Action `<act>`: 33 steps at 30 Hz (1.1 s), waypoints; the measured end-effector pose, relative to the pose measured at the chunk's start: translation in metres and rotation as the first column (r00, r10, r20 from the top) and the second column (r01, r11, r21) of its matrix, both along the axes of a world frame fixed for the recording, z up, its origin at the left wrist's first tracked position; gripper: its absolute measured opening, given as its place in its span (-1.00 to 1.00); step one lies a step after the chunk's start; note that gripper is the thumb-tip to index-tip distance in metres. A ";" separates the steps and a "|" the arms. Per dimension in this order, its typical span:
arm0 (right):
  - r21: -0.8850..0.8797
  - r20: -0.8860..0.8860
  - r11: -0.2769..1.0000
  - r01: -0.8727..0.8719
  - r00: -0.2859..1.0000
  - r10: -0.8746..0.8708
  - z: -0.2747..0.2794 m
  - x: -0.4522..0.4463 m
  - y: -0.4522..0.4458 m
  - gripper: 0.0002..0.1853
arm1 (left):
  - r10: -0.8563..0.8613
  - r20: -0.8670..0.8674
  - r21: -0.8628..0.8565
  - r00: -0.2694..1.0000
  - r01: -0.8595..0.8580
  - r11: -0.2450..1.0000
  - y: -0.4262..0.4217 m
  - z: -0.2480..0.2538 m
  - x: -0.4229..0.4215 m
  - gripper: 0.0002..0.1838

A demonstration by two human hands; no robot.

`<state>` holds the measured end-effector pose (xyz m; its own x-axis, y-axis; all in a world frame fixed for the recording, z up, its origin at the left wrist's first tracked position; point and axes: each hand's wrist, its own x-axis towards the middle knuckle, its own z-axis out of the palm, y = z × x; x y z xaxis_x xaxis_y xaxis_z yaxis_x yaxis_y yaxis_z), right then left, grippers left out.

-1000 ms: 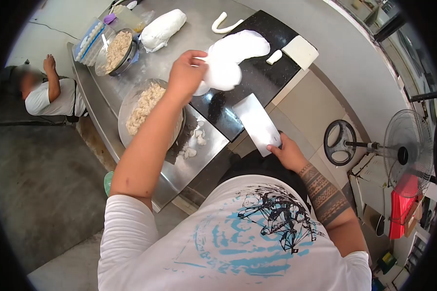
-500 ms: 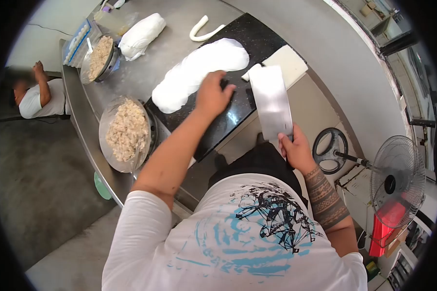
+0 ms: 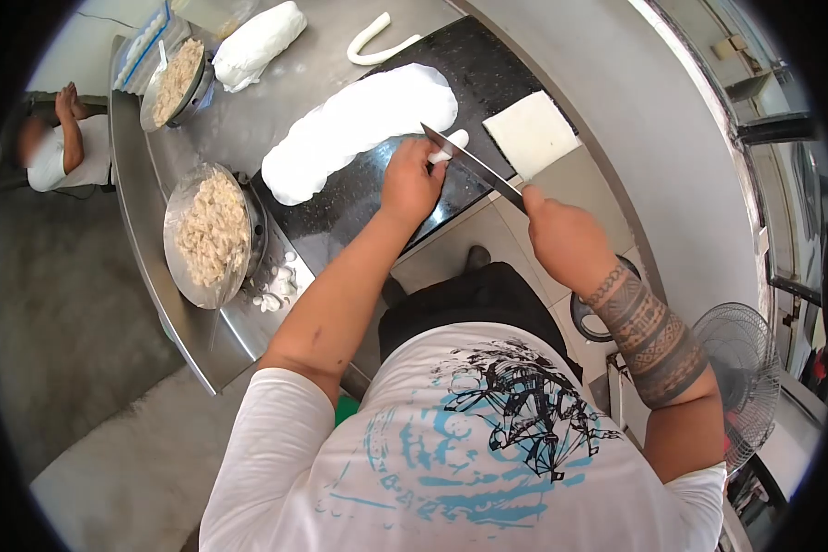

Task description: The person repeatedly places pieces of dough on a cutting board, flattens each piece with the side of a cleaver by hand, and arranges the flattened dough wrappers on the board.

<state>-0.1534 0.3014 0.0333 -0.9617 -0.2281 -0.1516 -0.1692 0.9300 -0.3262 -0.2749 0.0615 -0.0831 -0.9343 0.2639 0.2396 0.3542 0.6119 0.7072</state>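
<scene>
My right hand point(image 3: 569, 237) grips the handle of a cleaver point(image 3: 483, 172), its blade turned edge-on and slanting up to the left. Under the blade lies a short white roll of dough point(image 3: 442, 155), partly hidden by blade and fingers. My left hand point(image 3: 411, 181) has its fingers closed on the near end of that roll, close beside the blade. Just beyond, a long, thick log of white dough point(image 3: 359, 124) rests on the black speckled slab point(image 3: 340, 216). A flat off-white square point(image 3: 532, 135) lies at the slab's right edge.
A bowl of pale chopped filling point(image 3: 213, 230) stands left of the slab, with a second filling bowl point(image 3: 177, 83) behind it. Farther back are a wrapped-looking white bundle point(image 3: 259, 44) and a bent dough strip point(image 3: 377, 46). A person point(image 3: 69, 147) is beyond the counter; a fan point(image 3: 736, 368) stands right.
The cleaver has swung left and turned from flat to edge-on over the small dough roll. My left hand has come down and closed on the roll, which has moved off the square.
</scene>
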 end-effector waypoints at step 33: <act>0.136 -0.132 0.781 0.609 0.793 -0.595 -0.028 -0.006 0.002 -0.66 | -0.522 0.124 -0.432 0.844 0.519 0.737 -0.200 0.039 0.066 -0.78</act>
